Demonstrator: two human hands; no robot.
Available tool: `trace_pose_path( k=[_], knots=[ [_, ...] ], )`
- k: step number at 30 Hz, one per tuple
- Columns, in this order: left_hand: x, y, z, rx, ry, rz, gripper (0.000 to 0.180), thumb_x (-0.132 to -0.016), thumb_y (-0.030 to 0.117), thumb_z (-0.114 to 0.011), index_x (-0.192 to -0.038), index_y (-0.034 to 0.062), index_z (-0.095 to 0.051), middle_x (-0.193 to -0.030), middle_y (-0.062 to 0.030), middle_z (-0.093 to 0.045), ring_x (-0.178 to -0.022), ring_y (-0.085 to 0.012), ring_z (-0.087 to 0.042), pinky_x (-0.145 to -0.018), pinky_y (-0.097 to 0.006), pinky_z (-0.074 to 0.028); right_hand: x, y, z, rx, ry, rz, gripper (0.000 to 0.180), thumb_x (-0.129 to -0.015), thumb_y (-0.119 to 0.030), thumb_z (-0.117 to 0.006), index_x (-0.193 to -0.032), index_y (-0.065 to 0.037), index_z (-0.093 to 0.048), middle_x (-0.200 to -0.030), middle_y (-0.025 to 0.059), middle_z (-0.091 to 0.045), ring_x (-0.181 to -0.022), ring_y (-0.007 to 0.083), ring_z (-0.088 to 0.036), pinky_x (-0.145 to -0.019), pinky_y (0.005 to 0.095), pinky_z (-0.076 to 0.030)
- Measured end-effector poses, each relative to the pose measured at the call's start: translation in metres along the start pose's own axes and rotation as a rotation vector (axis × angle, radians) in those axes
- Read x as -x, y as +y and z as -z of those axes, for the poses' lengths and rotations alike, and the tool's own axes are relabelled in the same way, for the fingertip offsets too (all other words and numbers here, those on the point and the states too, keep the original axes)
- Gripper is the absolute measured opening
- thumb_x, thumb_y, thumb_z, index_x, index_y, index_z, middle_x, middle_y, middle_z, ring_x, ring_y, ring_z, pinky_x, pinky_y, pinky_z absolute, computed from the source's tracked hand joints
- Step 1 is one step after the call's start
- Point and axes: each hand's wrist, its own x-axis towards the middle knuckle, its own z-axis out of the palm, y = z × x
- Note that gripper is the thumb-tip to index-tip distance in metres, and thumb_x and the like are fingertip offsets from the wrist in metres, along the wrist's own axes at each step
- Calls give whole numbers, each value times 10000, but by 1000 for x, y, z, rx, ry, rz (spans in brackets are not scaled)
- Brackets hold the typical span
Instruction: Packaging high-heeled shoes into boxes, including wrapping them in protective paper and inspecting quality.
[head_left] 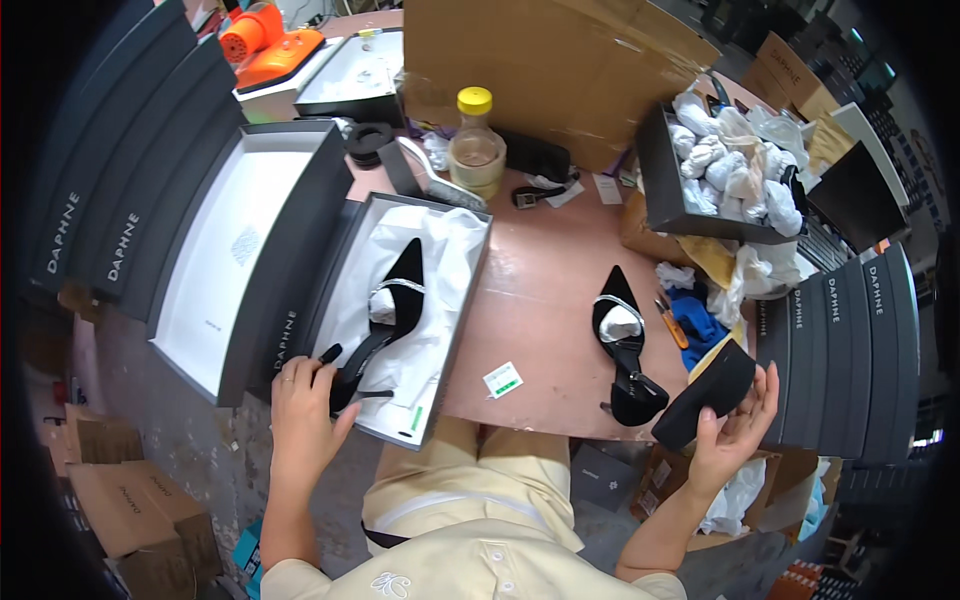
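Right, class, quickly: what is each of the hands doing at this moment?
Left hand: closed on the heel end of the black shoe lying in the open shoe box.
Right hand: holding a flat black pouch.

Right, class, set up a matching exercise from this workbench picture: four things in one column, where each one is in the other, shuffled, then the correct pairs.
Things:
1. Black shoe with silver strap
2. Second black shoe
3. Yellow-capped bottle
4. Black pouch

Places:
A. Held in the right hand
B. Lying on the bare table
C. In the open box on white tissue, heel at the left hand
D. Standing in front of the big cardboard sheet

Pairs: 1-C, 2-B, 3-D, 4-A
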Motion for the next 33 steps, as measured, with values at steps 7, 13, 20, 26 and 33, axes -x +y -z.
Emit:
trace_pose_path(
  k=[7, 13, 20, 26, 33],
  knots=[
    [-6, -24, 2, 268, 6, -165, 307, -584, 168, -797, -729, -6, -590, -864, -100, -563, -957, -302, -502, -805, -390, -396, 16, -1, -5, -37, 44, -14, 748, -709, -4, -561, -1394, 0, -260, -1319, 142, -393, -1149, 225, -439, -992, 344, -337],
    [-3, -18, 26, 772, 285, -99, 232, -577, 70, -694, -590, 8, -471, -707, -69, -488, -580, -135, -448, -529, -237, -352, 16, -23, 1, -155, 162, -46, 773, -744, -82, -595, -1407, 3, -206, -1317, 170, -377, -1183, 258, -438, -995, 344, -367],
    [-2, 4, 58, 1372, 517, -227, 368, -633, 206, -715, -544, 32, -402, -699, -65, -415, -491, -91, -376, -453, -207, -306, 15, -38, -13, -211, 133, -8, 791, -721, -98, -602, -1398, 22, -211, -1298, 167, -386, -1189, 260, -440, -988, 341, -381],
    [-39, 68, 33, 1463, 368, -150, 246, -771, 75, -570, -572, -9, -453, -699, -73, -493, -637, -109, -431, -568, -236, -338, 5, -51, -5, -195, 140, 68, 803, -716, -102, -622, -1398, 15, -214, -1315, 165, -378, -1211, 259, -417, -1013, 344, -347],
    [-61, 144, -22, 997, 363, -393, 207, -787, 27, -591, -597, 1, -511, -656, -105, -523, -529, -184, -490, -477, -297, -376, -21, -57, 10, -11, -8, 218, 768, -691, -40, -633, -1367, -4, -269, -1311, 147, -404, -1145, 235, -456, -963, 335, -376]
  ],
)
